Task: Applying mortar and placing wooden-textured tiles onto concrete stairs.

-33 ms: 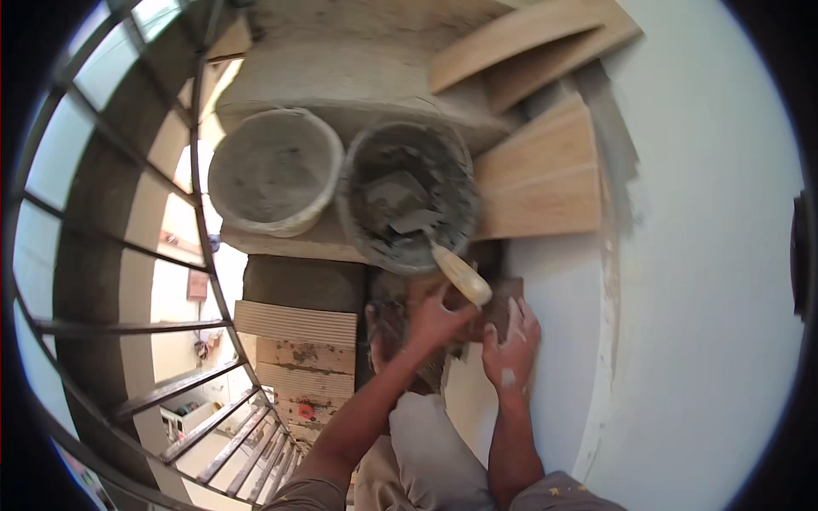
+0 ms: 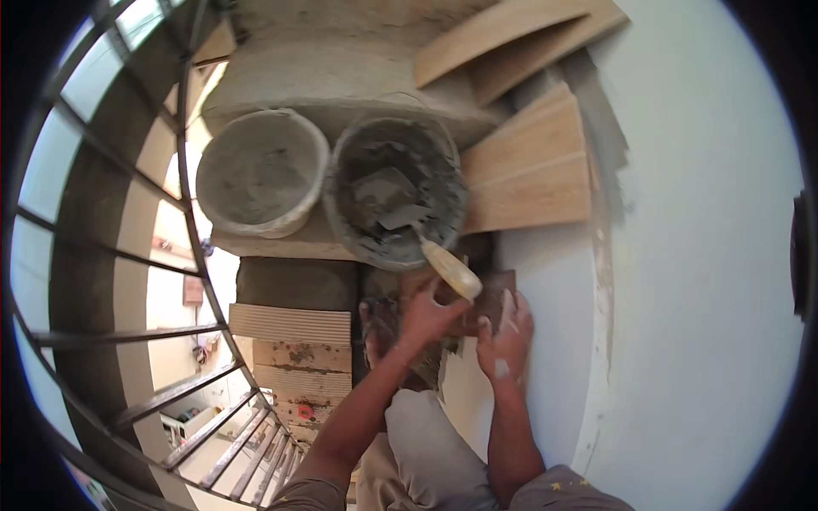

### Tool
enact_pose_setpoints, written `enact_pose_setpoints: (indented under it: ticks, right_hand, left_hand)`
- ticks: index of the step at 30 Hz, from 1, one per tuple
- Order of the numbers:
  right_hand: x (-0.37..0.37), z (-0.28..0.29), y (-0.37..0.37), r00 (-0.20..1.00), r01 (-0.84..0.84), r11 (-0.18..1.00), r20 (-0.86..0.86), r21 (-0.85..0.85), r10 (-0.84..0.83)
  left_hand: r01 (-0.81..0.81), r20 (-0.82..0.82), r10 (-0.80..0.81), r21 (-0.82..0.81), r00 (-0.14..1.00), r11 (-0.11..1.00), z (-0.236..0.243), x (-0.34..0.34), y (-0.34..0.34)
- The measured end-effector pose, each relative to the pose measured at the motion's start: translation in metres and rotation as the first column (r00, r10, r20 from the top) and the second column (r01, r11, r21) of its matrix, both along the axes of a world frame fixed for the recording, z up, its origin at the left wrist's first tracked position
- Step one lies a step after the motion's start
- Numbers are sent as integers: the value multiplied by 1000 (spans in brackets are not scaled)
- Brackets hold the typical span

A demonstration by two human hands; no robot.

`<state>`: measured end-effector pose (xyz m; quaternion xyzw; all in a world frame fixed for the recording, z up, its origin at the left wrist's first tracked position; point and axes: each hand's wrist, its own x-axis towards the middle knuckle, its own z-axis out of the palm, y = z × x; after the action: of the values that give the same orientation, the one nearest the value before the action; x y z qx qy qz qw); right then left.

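A: Position of the brown rectangular slab [image 2: 494, 294]?
B: Below the right-hand bucket [image 2: 341, 228], just beside the white wall [image 2: 682, 298]. Both hands are at it.
A: Left hand [image 2: 429, 317]?
B: On the slab's left part. Thumb and forefinger stand apart in a curve, with a gap between them; the other fingers are partly hidden. Whether they have hold of the slab, the observer cannot tell.
A: Right hand [image 2: 506, 336]?
B: At the slab's right end, fingers extended along it, thumb set apart from them. Contact seems likely; a firm grip cannot be confirmed. Pale smears on the skin.
A: Trowel [image 2: 452, 269]?
B: Blade in the right-hand bucket, amid grey mortar [image 2: 383, 192]; pale handle projecting over the rim toward the person, its end near the left hand. Touching or apart: cannot tell.
A: Surroundings?
B: Left-hand bucket [image 2: 322, 166] next to the first, grey inside. Wood-grain planks [image 2: 537, 175] to the right of the buckets, more of them higher up. Concrete step [image 2: 324, 64] behind. Ribbed boards [image 2: 290, 324] left of the hands; metal railing [image 2: 128, 336] farther left.
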<state>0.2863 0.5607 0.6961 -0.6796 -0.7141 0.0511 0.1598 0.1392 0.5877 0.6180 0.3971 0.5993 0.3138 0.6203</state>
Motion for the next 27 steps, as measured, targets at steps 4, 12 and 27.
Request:
enact_pose_setpoints:
  ticks: [4,12,27]
  right_hand:
    - [1,-25,8,984,96,995,151,17,-97]
    - [0,-24,45,963,264,848,170,-460,-208]
    - [21,187,-62,987,160,846,113,-508,-119]
  left_hand:
    - [-175,54,169,158,984,972,-16,12,0]
    - [-265,61,258,180,964,947,-16,-4,-13]
    - [32,-563,129,267,817,963,18,75,30]
